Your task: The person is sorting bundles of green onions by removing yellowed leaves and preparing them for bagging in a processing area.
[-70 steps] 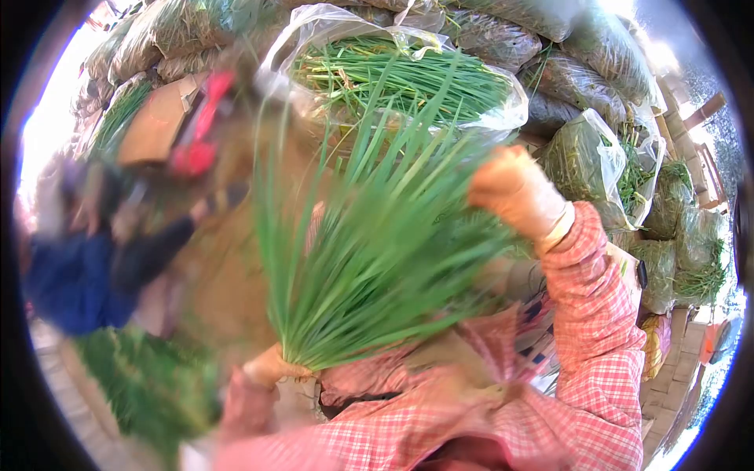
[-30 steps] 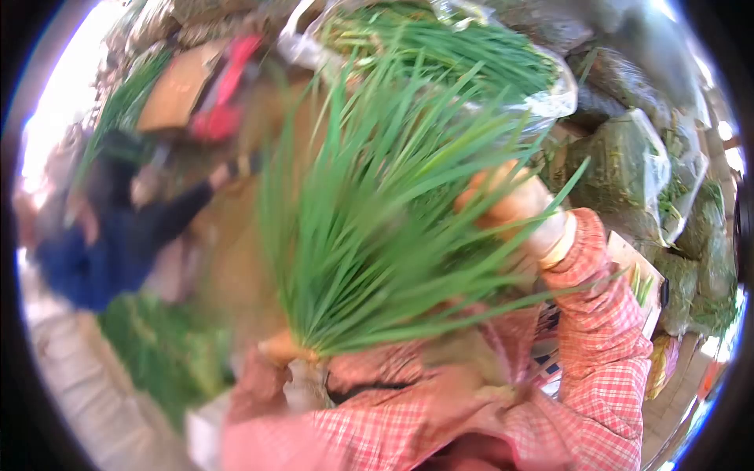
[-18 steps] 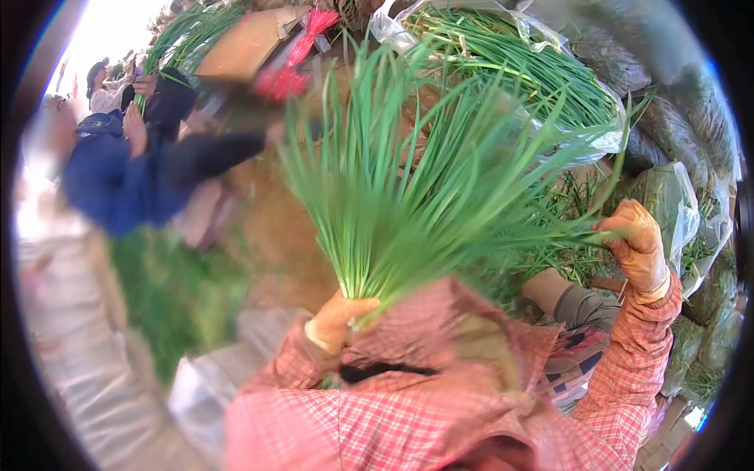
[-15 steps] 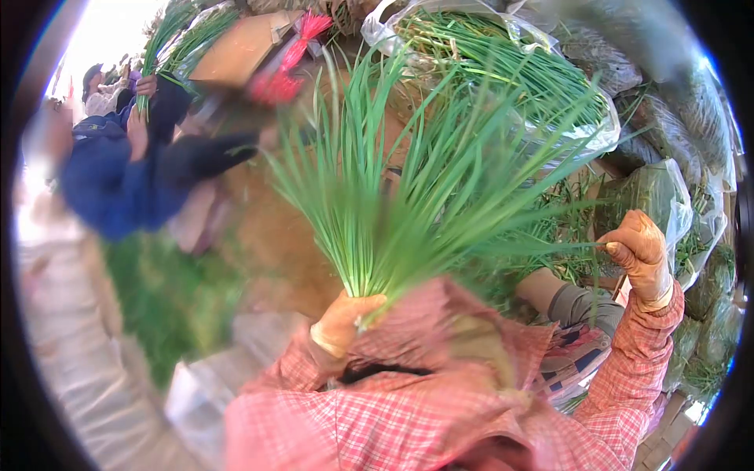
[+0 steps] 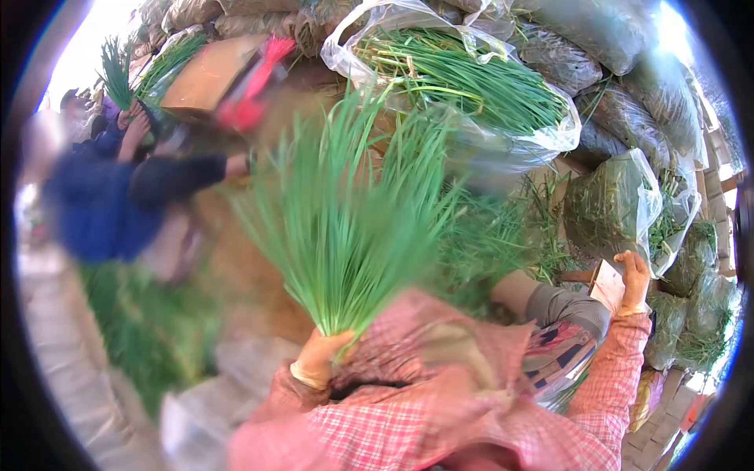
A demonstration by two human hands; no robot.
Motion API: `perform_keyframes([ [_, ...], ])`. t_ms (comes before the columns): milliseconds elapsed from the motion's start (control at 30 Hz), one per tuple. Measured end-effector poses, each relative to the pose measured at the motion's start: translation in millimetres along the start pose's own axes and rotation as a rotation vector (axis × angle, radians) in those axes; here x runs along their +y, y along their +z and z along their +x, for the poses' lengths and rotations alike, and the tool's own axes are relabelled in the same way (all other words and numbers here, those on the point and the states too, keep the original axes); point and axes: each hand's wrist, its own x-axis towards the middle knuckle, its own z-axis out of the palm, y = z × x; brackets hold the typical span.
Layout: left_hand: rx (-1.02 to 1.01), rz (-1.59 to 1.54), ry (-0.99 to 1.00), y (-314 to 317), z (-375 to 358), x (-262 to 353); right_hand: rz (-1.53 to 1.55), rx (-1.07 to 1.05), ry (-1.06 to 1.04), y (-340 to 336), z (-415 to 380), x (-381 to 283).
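My left hand [image 5: 320, 357], in an orange glove, is wrapped round the base of a bunch of garlic chives [image 5: 353, 259]. The long green leaves fan upward and away from my body, their tips blurred. Out to the right, my gloved right hand [image 5: 633, 279] is raised with its fingers up and parted, apart from the bunch. Close beside it is a small pale board [image 5: 608, 287]. Loose green leaves [image 5: 503, 235] lie on the ground between the bunch and the bags.
An open clear plastic bag [image 5: 569, 129] full of chives lies ahead. Packed bags [image 5: 605, 196] are stacked along the right and back. At left, a person in dark blue [image 5: 102, 204] sits near a cardboard sheet [image 5: 212, 74] and red ties [image 5: 255, 90]. More greens [image 5: 149, 330] lie at lower left.
My right hand has lowered, and the leaf strand at its fingertips no longer shows there. The bunch's leaves have drawn in from the right. The whole view has shifted slightly.
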Motion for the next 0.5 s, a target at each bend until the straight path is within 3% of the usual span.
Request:
perform_keyframes([
  [100,0.033,0.146,-0.059,-34.4,-11.9,6.8,0.010,0.039,-0.099,17.0,-6.8,8.1],
  [133,-0.007,0.146,-0.175,-53.3,-17.6,11.7,-0.047,-0.017,0.026,16.6,-9.8,3.7],
  [233,-0.032,0.291,-0.187,-85.1,-26.2,10.3,0.065,-0.240,0.130,39.7,-18.8,1.1],
  [267,-0.076,0.292,-0.215,-106.3,-27.4,5.2,-0.266,-0.282,0.127,41.5,-14.5,30.6],
  [367,-0.137,0.318,-0.261,-148.5,-24.9,-10.3,-0.586,-0.130,-0.355,66.9,-30.4,28.1],
  [500,-0.154,0.376,-0.304,-180.6,-17.7,-24.5,-0.370,-0.250,-0.088,81.6,-40.4,19.4],
])
